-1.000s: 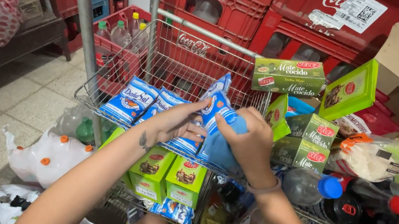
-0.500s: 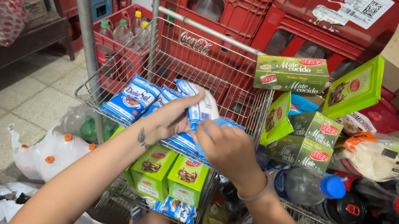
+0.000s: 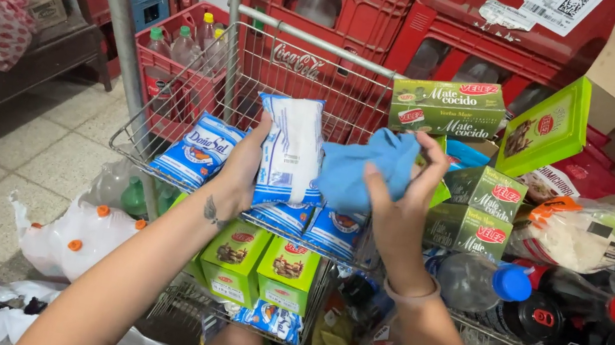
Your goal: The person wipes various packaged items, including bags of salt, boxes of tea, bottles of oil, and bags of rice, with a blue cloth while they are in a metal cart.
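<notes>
Left hand (image 3: pixel 241 174): fingers wrapped round upright white salt bag (image 3: pixel 291 149), above wire cart (image 3: pixel 169 104).
Right hand (image 3: pixel 400 205): fingers pinching blue cloth (image 3: pixel 361 175) beside bag.
Advice: wiping works best with bag steady.

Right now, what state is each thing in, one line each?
Left hand: gripping the salt bag.
Salt bag: upright, sealed, lifted above the other bags.
Right hand: clutching the blue cloth.
Blue cloth: bunched, beside the bag.
Wire cart: loaded.
Green boxes: closed.
</notes>
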